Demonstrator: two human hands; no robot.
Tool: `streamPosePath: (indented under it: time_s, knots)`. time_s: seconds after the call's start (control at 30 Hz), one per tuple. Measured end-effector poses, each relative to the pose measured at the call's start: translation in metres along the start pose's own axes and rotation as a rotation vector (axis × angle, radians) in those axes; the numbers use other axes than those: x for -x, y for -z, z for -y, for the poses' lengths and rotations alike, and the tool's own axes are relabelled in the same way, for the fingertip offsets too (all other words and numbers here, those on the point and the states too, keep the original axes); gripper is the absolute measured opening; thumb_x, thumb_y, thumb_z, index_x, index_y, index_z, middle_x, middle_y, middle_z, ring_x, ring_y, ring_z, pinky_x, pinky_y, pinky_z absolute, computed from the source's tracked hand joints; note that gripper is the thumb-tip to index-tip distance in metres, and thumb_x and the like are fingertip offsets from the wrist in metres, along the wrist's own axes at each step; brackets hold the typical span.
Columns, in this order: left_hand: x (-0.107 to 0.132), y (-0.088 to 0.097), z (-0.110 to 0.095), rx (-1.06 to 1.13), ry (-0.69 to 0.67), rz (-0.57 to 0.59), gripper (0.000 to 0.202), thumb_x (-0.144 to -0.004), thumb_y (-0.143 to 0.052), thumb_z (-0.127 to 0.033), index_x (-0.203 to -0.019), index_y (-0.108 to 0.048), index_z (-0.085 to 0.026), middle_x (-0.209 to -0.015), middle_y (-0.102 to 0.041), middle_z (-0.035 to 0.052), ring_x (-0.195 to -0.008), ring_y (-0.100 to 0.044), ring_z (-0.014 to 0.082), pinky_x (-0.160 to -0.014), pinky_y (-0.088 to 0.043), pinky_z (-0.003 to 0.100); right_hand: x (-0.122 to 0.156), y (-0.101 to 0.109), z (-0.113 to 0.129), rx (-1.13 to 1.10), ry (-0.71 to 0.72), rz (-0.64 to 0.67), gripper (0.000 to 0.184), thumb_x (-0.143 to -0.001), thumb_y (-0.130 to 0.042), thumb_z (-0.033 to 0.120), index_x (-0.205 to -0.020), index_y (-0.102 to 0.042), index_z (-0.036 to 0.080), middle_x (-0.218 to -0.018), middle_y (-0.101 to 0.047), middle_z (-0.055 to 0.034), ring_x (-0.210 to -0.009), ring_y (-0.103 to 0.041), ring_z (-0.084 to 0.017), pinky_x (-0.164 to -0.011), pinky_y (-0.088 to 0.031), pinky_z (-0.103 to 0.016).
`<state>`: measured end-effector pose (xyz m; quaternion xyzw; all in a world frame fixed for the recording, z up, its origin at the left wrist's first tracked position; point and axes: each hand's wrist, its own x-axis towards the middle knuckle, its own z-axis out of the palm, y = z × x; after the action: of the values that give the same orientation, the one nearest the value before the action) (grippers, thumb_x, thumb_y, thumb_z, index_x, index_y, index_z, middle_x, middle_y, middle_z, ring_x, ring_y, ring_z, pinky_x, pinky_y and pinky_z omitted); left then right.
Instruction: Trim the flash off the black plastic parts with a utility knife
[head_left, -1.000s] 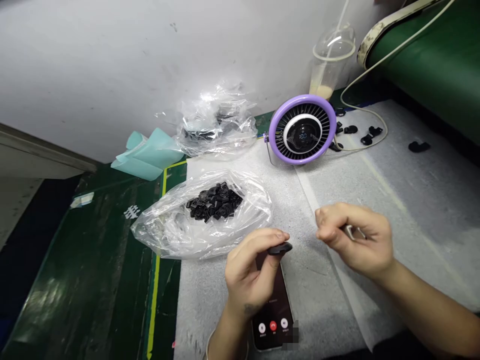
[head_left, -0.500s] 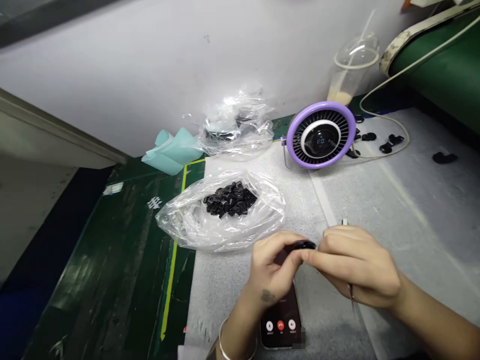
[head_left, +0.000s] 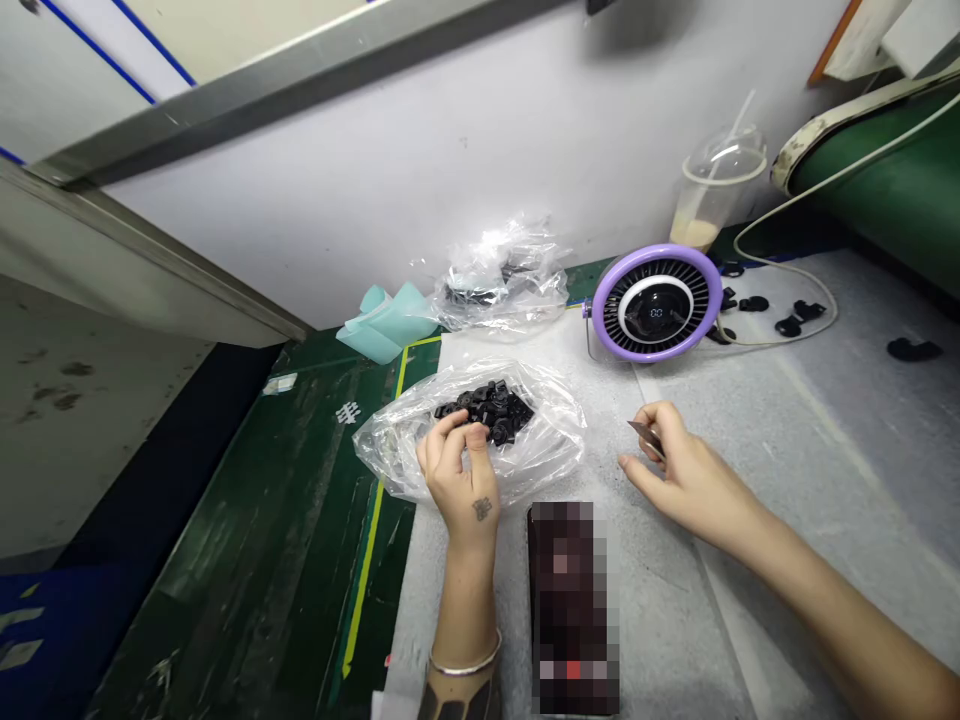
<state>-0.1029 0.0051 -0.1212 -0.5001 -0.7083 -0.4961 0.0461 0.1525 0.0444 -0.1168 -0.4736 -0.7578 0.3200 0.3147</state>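
My left hand (head_left: 456, 470) reaches into the mouth of a clear plastic bag (head_left: 551, 440), its fingers curled together over the pile of small black parts (head_left: 487, 408); whether a part is between the fingertips I cannot make out. My right hand (head_left: 675, 475) rests on the white foam mat (head_left: 787, 470) to the right, fingers closed round a small thin metal tool (head_left: 645, 433) whose tip sticks out to the left. A phone (head_left: 574, 610) lies between my forearms.
A purple desk fan (head_left: 656, 302) stands behind, with a plastic cup and straw (head_left: 712, 195) beyond it. A second clear bag (head_left: 502, 280) and teal cloth (head_left: 386, 322) lie by the wall. Loose black parts (head_left: 911, 349) and a white cable (head_left: 780, 340) are at right. Green conveyor belt (head_left: 885, 170) far right.
My hands have come apart. The left hand moved forward to the bag of black parts; the black part it held is no longer visible. The right hand drew back right with the tool.
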Motion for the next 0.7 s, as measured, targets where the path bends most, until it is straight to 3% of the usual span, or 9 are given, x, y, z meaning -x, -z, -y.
streamPosePath:
  time_s: [0.1,0.2,0.3,0.47,0.6,0.7]
  knots:
    - [0.003,-0.003,0.0,-0.02,-0.078,0.016,0.028,-0.101,-0.058,-0.034,-0.079,-0.069,-0.02,-0.105,-0.071,0.0111,-0.107,-0.066,0.0279,-0.102,-0.051,0.046,-0.011,-0.016,-0.032,0.029,-0.078,0.066,0.024,-0.101,-0.067,0.036,-0.114,-0.064,0.016,-0.1,-0.069,-0.0037,-0.084,-0.069,-0.017,-0.075,-0.06,-0.035]
    - [0.006,-0.01,0.003,-0.037,-0.143,0.053,0.018,-0.099,-0.06,-0.032,-0.106,-0.07,-0.019,-0.118,-0.069,0.0138,-0.115,-0.066,0.0289,-0.106,-0.05,0.047,-0.02,-0.031,-0.058,0.002,-0.108,0.116,0.031,-0.103,-0.066,0.039,-0.125,-0.066,0.018,-0.123,-0.069,-0.0084,-0.101,-0.07,-0.021,-0.087,-0.061,-0.042]
    - [0.01,-0.018,0.008,-0.072,-0.178,0.125,0.03,-0.1,-0.059,-0.036,-0.124,-0.068,-0.02,-0.13,-0.066,0.0164,-0.124,-0.062,0.0318,-0.111,-0.047,0.052,-0.023,-0.037,-0.073,-0.079,-0.085,0.131,0.035,-0.102,-0.067,0.039,-0.13,-0.064,0.018,-0.129,-0.067,-0.0098,-0.108,-0.069,-0.024,-0.092,-0.061,-0.046]
    - [0.013,-0.024,0.01,-0.137,-0.165,0.253,0.031,-0.101,-0.057,-0.037,-0.125,-0.07,-0.022,-0.133,-0.067,0.0163,-0.127,-0.061,0.0357,-0.114,-0.042,0.059,-0.024,-0.026,-0.084,-0.286,-0.034,0.196,0.025,-0.105,-0.062,0.039,-0.125,-0.068,0.024,-0.133,-0.067,-0.0091,-0.109,-0.068,-0.022,-0.094,-0.06,-0.041]
    - [0.011,0.004,0.005,-0.163,-0.1,0.299,0.032,-0.098,-0.059,-0.039,-0.123,-0.07,-0.021,-0.133,-0.066,0.0157,-0.13,-0.059,0.0363,-0.117,-0.038,0.059,-0.03,-0.014,-0.093,-0.461,-0.083,0.292,0.031,-0.105,-0.062,0.04,-0.127,-0.066,0.02,-0.129,-0.067,-0.0084,-0.108,-0.069,-0.024,-0.091,-0.061,-0.042]
    - [0.024,0.038,-0.002,-0.176,0.022,0.323,0.035,-0.098,-0.059,-0.043,-0.12,-0.069,-0.019,-0.115,-0.068,0.0141,-0.109,-0.066,0.0314,-0.102,-0.052,0.051,-0.038,-0.009,-0.1,-0.572,-0.16,0.382,0.036,-0.102,-0.067,0.039,-0.13,-0.064,0.018,-0.127,-0.068,-0.0095,-0.105,-0.07,-0.023,-0.088,-0.062,-0.043]
